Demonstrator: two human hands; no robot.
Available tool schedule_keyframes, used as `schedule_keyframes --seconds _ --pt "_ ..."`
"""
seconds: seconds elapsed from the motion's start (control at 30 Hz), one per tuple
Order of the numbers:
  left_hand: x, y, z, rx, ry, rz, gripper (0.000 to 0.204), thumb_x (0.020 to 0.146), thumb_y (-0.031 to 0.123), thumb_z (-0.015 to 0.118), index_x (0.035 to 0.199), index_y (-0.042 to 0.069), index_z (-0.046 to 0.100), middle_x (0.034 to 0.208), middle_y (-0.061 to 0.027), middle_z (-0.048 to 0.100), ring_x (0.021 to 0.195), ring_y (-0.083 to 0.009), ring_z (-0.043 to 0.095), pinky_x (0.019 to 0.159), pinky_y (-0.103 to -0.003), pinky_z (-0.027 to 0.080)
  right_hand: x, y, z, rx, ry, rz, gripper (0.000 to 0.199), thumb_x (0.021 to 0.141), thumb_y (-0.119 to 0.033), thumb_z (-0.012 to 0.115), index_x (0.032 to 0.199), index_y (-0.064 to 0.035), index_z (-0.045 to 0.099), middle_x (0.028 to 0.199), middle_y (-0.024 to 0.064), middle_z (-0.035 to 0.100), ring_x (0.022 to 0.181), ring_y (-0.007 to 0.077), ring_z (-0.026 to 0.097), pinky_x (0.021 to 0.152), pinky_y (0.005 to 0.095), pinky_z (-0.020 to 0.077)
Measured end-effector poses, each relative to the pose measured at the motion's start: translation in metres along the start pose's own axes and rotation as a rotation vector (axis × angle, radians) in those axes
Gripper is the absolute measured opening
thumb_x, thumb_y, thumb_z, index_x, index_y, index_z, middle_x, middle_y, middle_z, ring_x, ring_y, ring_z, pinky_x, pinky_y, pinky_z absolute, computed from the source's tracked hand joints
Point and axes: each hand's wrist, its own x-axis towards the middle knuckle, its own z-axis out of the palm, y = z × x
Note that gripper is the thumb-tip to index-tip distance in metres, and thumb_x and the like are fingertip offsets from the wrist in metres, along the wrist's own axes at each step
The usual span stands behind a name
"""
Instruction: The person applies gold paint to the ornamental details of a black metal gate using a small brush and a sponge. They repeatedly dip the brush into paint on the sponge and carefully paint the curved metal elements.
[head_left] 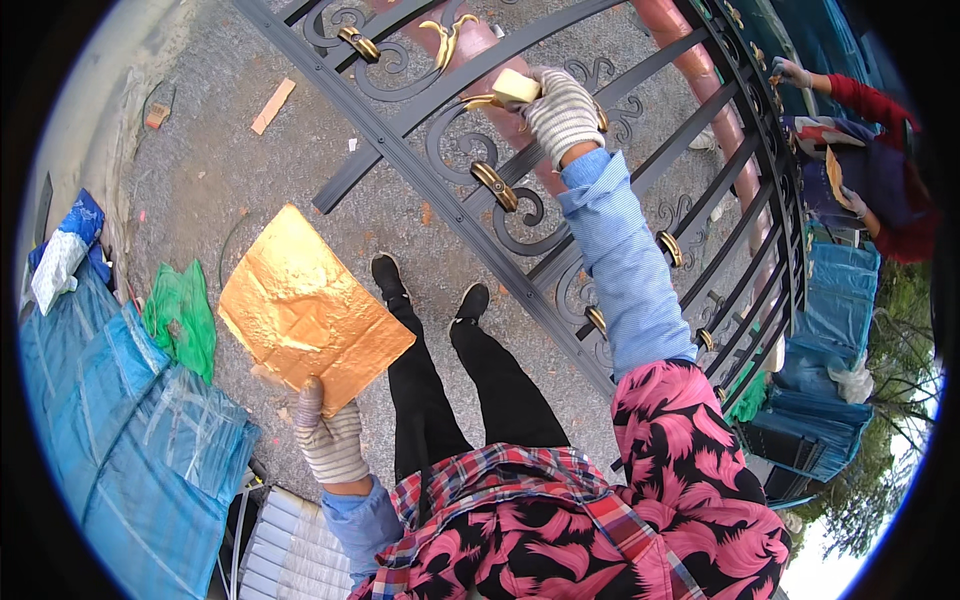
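Observation:
My left hand, in a striped knit glove, grips the lower edge of a crinkled sheet coated in shiny gold, thumb on top. At the upper middle, my right hand, gloved the same way, is closed round a pale yellow sponge block. The sponge is over a scroll of the black metal gate, beside a gold leaf-shaped ornament partly hidden under it. Whether it touches the metal I cannot tell. Below sits a gold collar on another scroll; a gold-painted leaf ornament shows farther up.
Pink tubes lie under the gate. At far right a person in red sleeves works on it, one gloved hand on the bars, the other holding a gold-coated piece. Blue-wrapped stacks and a green bag are left.

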Motion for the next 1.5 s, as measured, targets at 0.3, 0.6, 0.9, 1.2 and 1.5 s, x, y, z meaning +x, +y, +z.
schedule_keyframes --seconds 0.3,0.6,0.9,1.2,1.5 --pt "0.027 0.001 0.024 0.015 -0.067 -0.018 0.061 0.073 0.009 0.062 0.127 0.005 0.034 0.123 -0.0106 0.043 0.114 -0.0252 0.041 0.098 -0.04 0.032 0.072 -0.02 -0.006 -0.054 0.273 -0.218 0.043 0.058 -0.01 0.074 0.098 -0.0083 0.06 0.092 0.0125 0.061 0.085 0.0272 0.059 0.076 0.0332 0.0474" --pt "0.052 0.013 0.013 0.029 0.023 0.002 0.063 0.073 0.01 0.062 0.128 0.006 0.033 0.125 -0.0099 0.04 0.115 -0.0247 0.04 0.099 -0.04 0.03 0.102 -0.023 0.04 -0.307 0.067 -0.03 0.033 0.063 -0.013 0.071 0.094 -0.0092 0.061 0.09 0.0138 0.06 0.089 0.0293 0.057 0.077 0.0353 0.0475" --pt "0.062 0.02 0.03 -0.03 -0.058 -0.017 0.054 0.075 0.006 0.062 0.122 0.0 0.037 0.119 -0.0126 0.046 0.11 -0.0236 0.045 0.098 -0.037 0.034 0.078 -0.047 0.034 -0.261 -0.15 -0.149 0.031 0.063 -0.001 0.064 0.093 -0.0078 0.061 0.088 0.0139 0.06 0.085 0.0308 0.057 0.074 0.0361 0.0468" --pt "0.063 0.024 0.043 0.041 -0.052 -0.007 0.06 0.072 0.01 0.064 0.125 0.004 0.036 0.119 -0.0107 0.045 0.111 -0.0244 0.044 0.097 -0.038 0.034 0.097 -0.035 0.014 0.004 0.019 -0.038 0.04 0.057 -0.015 0.076 0.093 -0.0055 0.062 0.088 0.0137 0.063 0.081 0.028 0.061 0.073 0.0343 0.0491" --pt "0.085 0.037 0.057 -0.05 -0.063 -0.006 0.06 0.073 0.004 0.063 0.125 0.005 0.032 0.119 -0.0106 0.044 0.109 -0.0233 0.044 0.097 -0.039 0.035 0.185 -0.095 0.059 0.043 0.147 0.032 0.043 0.063 -0.028 0.074 0.096 -0.0038 0.06 0.086 0.014 0.063 0.078 0.0248 0.062 0.071 0.033 0.049"
